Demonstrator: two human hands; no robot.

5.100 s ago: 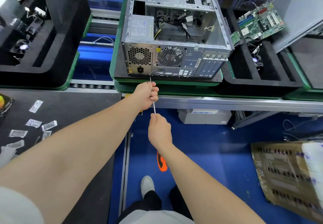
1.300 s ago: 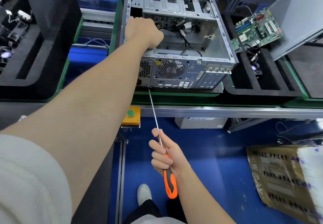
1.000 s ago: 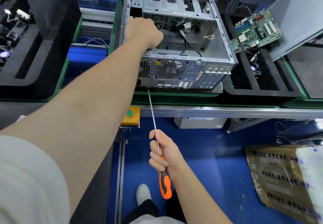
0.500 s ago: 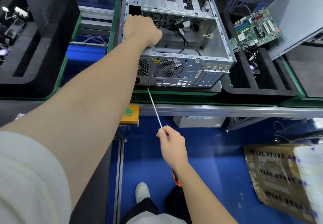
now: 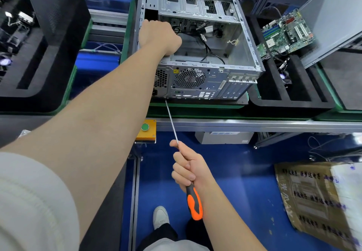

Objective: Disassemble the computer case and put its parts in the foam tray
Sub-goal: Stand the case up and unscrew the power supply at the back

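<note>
The open grey computer case (image 5: 205,82) lies on a green pallet, its rear panel facing me. My left hand (image 5: 158,37) reaches into its left side, where the power supply sits, with the fingers curled down over it and mostly hidden. My right hand (image 5: 188,168) grips a long screwdriver (image 5: 194,203) by its orange and black handle. The thin shaft runs up to the lower left corner of the rear panel, and the tip touches it there. A black foam tray (image 5: 284,102) stands right of the case, and a green motherboard (image 5: 286,33) leans in it.
A grey side panel (image 5: 333,19) leans at the far right. Another black foam tray (image 5: 39,94) with parts is on the left. A yellow box with a green button (image 5: 146,129) hangs on the conveyor's edge. A cardboard box (image 5: 313,196) lies on the blue floor.
My right hand has rolled back on the screwdriver, so the orange handle shows again. The tip stays at the rear corner. My left hand has kept its place inside the case.
</note>
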